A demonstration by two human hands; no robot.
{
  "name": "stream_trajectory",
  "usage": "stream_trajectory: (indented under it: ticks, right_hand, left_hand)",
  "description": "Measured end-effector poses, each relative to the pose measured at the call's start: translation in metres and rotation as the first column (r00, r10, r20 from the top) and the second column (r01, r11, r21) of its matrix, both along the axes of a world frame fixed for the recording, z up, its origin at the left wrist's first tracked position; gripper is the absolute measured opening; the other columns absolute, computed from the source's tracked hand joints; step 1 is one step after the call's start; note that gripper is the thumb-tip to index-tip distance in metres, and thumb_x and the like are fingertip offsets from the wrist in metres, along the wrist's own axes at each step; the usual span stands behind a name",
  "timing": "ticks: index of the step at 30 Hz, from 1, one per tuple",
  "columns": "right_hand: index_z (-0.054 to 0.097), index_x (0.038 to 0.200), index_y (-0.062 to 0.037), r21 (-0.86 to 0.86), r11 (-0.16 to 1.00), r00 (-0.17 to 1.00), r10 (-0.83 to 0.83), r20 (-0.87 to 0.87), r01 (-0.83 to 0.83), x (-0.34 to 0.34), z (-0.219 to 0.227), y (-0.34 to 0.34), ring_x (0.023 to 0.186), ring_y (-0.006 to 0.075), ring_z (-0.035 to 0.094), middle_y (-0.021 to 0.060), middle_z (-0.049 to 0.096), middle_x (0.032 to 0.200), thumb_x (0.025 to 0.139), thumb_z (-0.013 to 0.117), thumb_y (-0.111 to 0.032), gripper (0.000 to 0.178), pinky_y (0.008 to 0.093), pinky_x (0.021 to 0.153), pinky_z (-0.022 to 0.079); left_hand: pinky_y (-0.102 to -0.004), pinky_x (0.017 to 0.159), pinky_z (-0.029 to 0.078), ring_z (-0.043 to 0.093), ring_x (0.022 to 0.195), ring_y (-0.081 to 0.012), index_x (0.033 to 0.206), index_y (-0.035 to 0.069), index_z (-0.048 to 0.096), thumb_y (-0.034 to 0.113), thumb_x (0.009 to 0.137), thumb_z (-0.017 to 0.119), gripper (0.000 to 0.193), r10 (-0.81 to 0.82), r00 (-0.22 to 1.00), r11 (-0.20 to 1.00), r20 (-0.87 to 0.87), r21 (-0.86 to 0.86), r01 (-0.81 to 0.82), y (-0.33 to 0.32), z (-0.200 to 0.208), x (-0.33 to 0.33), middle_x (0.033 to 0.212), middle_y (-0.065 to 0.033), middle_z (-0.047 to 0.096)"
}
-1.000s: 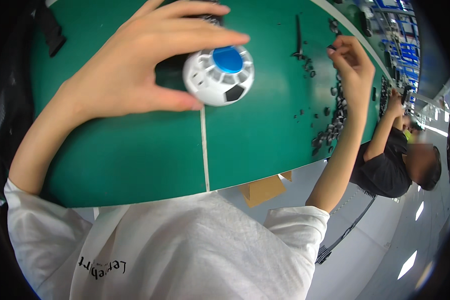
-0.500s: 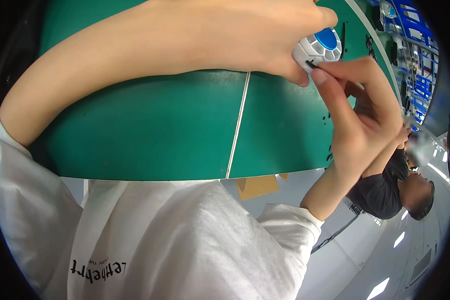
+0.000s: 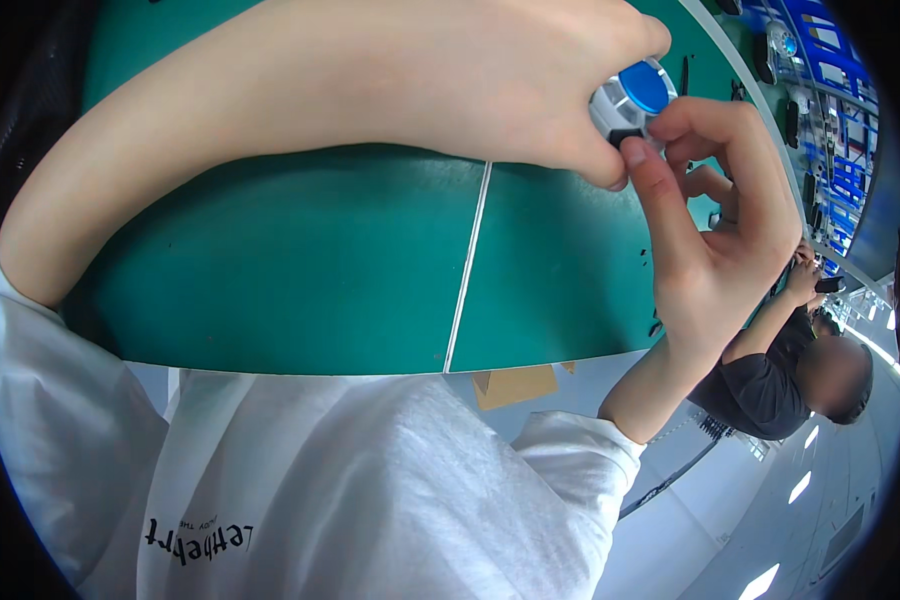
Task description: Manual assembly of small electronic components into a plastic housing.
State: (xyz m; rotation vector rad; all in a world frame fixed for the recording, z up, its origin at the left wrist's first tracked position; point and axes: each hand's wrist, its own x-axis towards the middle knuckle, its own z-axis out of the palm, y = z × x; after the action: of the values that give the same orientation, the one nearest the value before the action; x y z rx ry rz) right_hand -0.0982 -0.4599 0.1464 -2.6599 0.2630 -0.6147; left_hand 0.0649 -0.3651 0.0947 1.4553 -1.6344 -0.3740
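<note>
My left hand (image 3: 530,85) reaches across from the left with its fingers closed around a round, white-and-grey ribbed part that has a blue disc (image 3: 644,88) on its face. Against the near side of this part, my right hand (image 3: 720,215) pinches a small black piece (image 3: 625,135) between thumb and forefinger. The black piece touches or nearly touches the rim; whether it is seated there cannot be made out. My left fingertips are mostly hidden behind the part. Both hands are above a green tabletop (image 3: 300,270).
A pale strip (image 3: 469,265) crosses the tabletop. Small black bits (image 3: 655,328) lie near its right side, with more black pieces (image 3: 737,90) farther off. Below the near edge is a cardboard box (image 3: 515,387). To the right sits a person in black (image 3: 765,390); blue racks (image 3: 830,50) stand beyond.
The round part has tilted slightly in my left hand. My right fingers have shifted a little up around its edge, and the black piece now shows broader against its side.
</note>
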Motion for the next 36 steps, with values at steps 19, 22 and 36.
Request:
stream_trajectory:
  ticks: [19, 22, 36]
  right_hand:
    - [0.057, 0.110, -0.0030, 0.148, 0.942, 0.950, 0.286, 0.124, -0.303, 0.005, -0.036, -0.047, 0.077, 0.0137, 0.052, 0.0042, 0.058, 0.092, 0.071, 0.080, -0.008, 0.045, 0.0242, 0.063, 0.046]
    - [0.062, 0.109, -0.0031, 0.385, 0.916, 0.992, 0.128, -0.007, -0.116, 0.003, -0.027, -0.054, 0.078, 0.0129, 0.055, 0.0037, 0.062, 0.089, 0.077, 0.077, -0.009, 0.035, 0.0232, 0.064, 0.046]
    - [0.075, 0.096, -0.0059, -0.399, 0.788, 0.773, -0.585, -0.245, 0.470, -0.050, -0.054, -0.200, 0.071, 0.0206, 0.063, 0.0048, 0.071, 0.080, 0.086, 0.067, -0.019, 0.018, 0.0312, 0.067, 0.049]
  left_hand:
    - [-0.0341, 0.080, 0.053, 0.065, 0.082, -0.0257, 0.117, 0.003, 0.067, 0.014, 0.064, 0.082, 0.056, 0.121, 0.993, 0.979, 0.000, 0.166, -0.119, -0.001, 0.013, -0.006, 0.105, -0.0099, 0.072]
    - [-0.0363, 0.077, 0.054, 0.066, 0.078, -0.0295, 0.109, 0.000, 0.065, 0.020, 0.073, 0.075, 0.043, 0.021, 0.996, 0.997, 0.082, 0.075, -0.027, -0.003, -0.001, 0.011, 0.099, -0.0136, 0.072]
    - [-0.0355, 0.082, 0.054, 0.067, 0.090, -0.0306, 0.120, -0.003, 0.061, 0.024, 0.083, 0.069, 0.047, -0.171, 0.985, 0.973, 0.032, 0.161, 0.164, -0.005, -0.017, 0.026, 0.110, -0.0174, 0.069]
